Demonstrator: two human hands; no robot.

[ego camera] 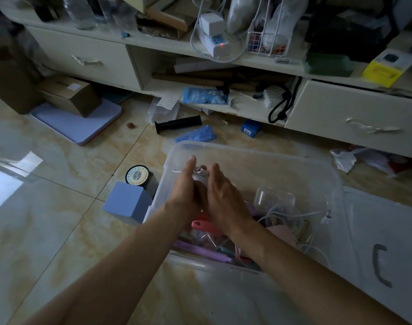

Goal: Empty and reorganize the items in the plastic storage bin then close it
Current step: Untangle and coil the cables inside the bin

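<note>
A clear plastic storage bin stands open on the tiled floor. Inside lie a small clear box, white cables, a red-handled tool and a purple strip. Both hands are over the bin's left part. My left hand and my right hand hold a small pale object with a pinkish top between them. Most of that object is hidden by the hands. The bin's white lid with a grey handle lies to the right.
Left of the bin sit a blue-purple box and a dark jar with a round label. Farther off are a black tube, a blue bag, a cardboard box on a purple board, and a cluttered cabinet with drawers.
</note>
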